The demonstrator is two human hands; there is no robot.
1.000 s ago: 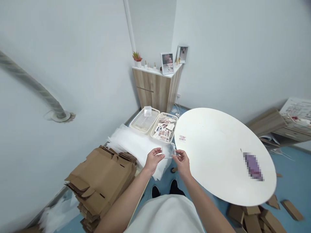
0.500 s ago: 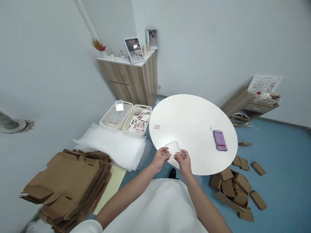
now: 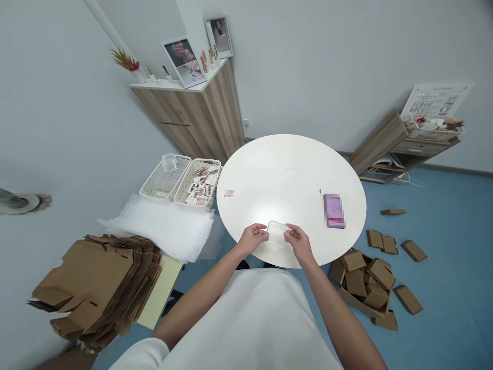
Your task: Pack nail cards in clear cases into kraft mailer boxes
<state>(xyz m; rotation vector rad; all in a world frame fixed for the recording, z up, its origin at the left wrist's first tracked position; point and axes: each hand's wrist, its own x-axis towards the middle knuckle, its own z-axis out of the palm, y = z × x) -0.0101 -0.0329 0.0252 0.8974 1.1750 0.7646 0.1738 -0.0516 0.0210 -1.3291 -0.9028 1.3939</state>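
Observation:
My left hand [image 3: 253,238] and my right hand [image 3: 300,243] pinch opposite sides of a shallow clear plastic box [image 3: 277,233]. It is held near the front edge of the white round table [image 3: 288,174]. Whether the box touches the tabletop I cannot tell. Fingers on both hands are closed at its rim, and the table shows through it. A small card with pinkish nail-shaped pieces [image 3: 229,193] lies on the table's left side. Toward the right lies a purple, blurred-out rectangular item [image 3: 334,210].
Left of the table stand a basket of clear plastic boxes [image 3: 165,177] and a basket of printed cards [image 3: 198,182]. White foam sheets [image 3: 162,226] and stacked flat cardboard [image 3: 92,282] lie nearer. Brown boxes [image 3: 356,282] fill a carton at right; several others lie on the floor.
My view has shifted, and both hands have moved farther over the table with the clear box. The box now looks flatter and more level. Both hands keep hold of it.

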